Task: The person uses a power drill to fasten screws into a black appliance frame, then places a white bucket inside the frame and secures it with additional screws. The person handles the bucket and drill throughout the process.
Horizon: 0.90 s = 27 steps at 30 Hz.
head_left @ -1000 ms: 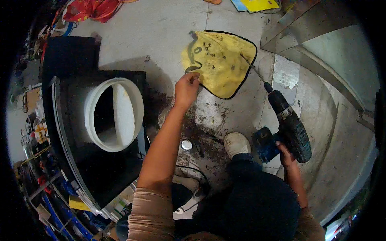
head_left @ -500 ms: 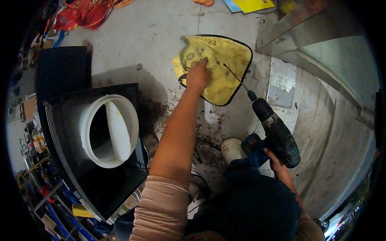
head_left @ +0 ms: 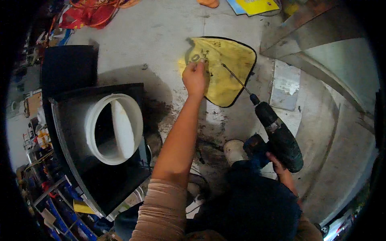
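A flat yellow cloth piece [head_left: 229, 76] with black edging lies on the grey floor ahead of me. Over its left part is my left hand [head_left: 194, 78], thumb and fingers pinched together; whatever they hold is too small to make out. Several small dark bits [head_left: 206, 54] lie on the cloth beside the fingertips. My right hand [head_left: 277, 164] grips a dark cordless drill [head_left: 277, 132] at lower right. Its long thin bit [head_left: 235, 76] points up and left, the tip appearing over the cloth.
At left, a white bucket [head_left: 138, 132] lies on its side in a black open-topped case [head_left: 96, 188]. A red bag [head_left: 90, 16] and yellow and blue sheets [head_left: 253, 6] lie at the far side. A metal panel [head_left: 317, 44] stands at right. My shoe [head_left: 234, 150] is near the drill.
My left hand has drawn back slightly, and its fingers have closed from a reaching pose into a pinch. The drill stays in my right hand; the whole view has shifted a little.
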### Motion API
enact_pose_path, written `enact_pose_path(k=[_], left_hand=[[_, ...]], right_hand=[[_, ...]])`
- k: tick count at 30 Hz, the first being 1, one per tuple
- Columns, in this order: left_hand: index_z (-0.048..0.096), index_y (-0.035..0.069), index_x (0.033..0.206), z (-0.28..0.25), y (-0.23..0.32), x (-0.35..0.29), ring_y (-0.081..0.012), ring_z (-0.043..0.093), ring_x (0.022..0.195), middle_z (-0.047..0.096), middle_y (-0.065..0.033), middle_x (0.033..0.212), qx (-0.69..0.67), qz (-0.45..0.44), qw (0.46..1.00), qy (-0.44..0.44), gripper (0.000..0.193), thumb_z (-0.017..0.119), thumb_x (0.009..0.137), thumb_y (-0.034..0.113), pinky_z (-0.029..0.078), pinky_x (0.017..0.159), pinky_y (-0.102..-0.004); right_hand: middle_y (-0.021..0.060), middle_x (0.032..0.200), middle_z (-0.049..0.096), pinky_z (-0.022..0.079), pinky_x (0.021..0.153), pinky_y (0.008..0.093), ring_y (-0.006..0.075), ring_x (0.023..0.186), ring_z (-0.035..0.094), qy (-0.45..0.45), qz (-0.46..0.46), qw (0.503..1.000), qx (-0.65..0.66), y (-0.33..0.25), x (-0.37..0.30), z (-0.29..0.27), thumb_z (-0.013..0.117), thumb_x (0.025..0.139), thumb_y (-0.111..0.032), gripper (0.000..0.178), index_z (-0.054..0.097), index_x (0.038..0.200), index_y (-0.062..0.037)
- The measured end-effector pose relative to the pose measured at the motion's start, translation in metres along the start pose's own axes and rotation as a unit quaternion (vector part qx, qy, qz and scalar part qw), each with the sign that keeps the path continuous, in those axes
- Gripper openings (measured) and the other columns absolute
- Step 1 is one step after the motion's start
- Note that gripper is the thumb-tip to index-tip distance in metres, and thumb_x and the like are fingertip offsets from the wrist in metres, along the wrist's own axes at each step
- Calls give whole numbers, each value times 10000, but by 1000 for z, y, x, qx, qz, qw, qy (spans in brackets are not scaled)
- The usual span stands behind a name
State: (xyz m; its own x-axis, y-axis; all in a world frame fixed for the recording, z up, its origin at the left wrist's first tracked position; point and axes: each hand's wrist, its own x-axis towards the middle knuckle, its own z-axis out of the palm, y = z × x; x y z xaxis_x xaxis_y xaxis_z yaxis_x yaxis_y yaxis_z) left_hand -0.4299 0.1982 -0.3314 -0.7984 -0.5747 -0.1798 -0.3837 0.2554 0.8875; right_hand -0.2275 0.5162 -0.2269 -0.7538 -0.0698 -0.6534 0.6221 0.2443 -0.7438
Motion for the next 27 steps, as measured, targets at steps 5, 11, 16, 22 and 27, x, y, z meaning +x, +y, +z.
enact_pose_path(k=[5, 11, 16, 22, 27], left_hand=[[447, 101, 682, -57, 32, -45, -114, 430, 572, 445, 8, 632, -522, -334, 773, -140, 235, 569, 860, 197, 383, 541, -263], [537, 97, 819, -115, 55, -93, -118, 524, 695, 517, -15, 734, -611, -300, 723, -117, 60, 581, 844, 130, 441, 618, -262], [560, 93, 885, -126, 47, -119, -114, 541, 698, 536, -7, 764, -515, -267, 813, -49, 47, 578, 860, 128, 467, 624, -260], [563, 60, 969, -110, -4, -126, -107, 532, 681, 560, -7, 765, -253, -205, 944, -59, 126, 582, 860, 119, 452, 601, -234], [577, 19, 1027, -71, -47, -145, -178, 593, 736, 616, -91, 851, 32, 4, 983, -183, 254, 624, 784, 74, 473, 682, -295]], right_hand=[[90, 1143, 571, 421, 898, 364, 238, 1024, 535, -30, -43, 999, 12, 31, -1, -20, 724, 739, -150, 481, 541, 1181, -96], [88, 1179, 547, 403, 919, 351, 229, 1052, 516, -167, 26, 964, -207, 29, 5, -41, 724, 735, -231, 516, 526, 1196, -108], [81, 1163, 552, 397, 916, 344, 229, 1052, 510, -166, -88, 950, -250, 20, 1, -36, 733, 695, -226, 535, 539, 1179, -104], [93, 1046, 558, 409, 852, 326, 215, 967, 521, -63, -85, 994, 42, 8, -1, -44, 660, 666, -166, 523, 521, 1148, -17], [103, 1067, 558, 407, 866, 338, 225, 980, 520, -26, -98, 989, 106, 20, -8, -59, 644, 681, -104, 492, 521, 1149, -19]])
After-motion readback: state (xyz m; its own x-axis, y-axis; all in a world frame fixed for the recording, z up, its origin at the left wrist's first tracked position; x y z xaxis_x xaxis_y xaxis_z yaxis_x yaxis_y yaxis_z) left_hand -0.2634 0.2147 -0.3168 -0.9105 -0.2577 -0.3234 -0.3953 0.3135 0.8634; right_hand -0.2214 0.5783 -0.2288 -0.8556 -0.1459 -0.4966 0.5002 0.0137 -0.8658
